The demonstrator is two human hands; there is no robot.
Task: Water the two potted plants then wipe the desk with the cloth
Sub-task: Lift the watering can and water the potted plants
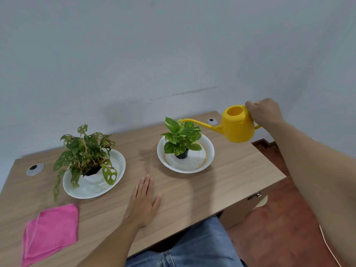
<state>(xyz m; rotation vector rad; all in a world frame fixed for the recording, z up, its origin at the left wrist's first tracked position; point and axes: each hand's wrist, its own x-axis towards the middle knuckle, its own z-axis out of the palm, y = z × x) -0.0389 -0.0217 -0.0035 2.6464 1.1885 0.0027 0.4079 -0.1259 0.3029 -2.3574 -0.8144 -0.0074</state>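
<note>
My right hand (264, 113) grips the handle of a yellow watering can (238, 125), held in the air at the desk's right end. Its long spout reaches left, and the tip sits over the leaves of the right potted plant (182, 136), which stands in a white dish (209, 151). The left potted plant (84, 151), with holed leaves, stands in another white dish (117, 170). A folded pink cloth (51, 231) lies at the desk's near left. My left hand (143, 201) rests flat on the wooden desk (221, 185), fingers spread, between the two dishes.
Two round cable grommets sit in the desk, one at far left (34, 169) and one at the back right (212, 121). A grey wall rises right behind the desk. The desk's right edge drops to a red-brown floor (285, 232). My jeans-clad legs (192, 247) are under the front edge.
</note>
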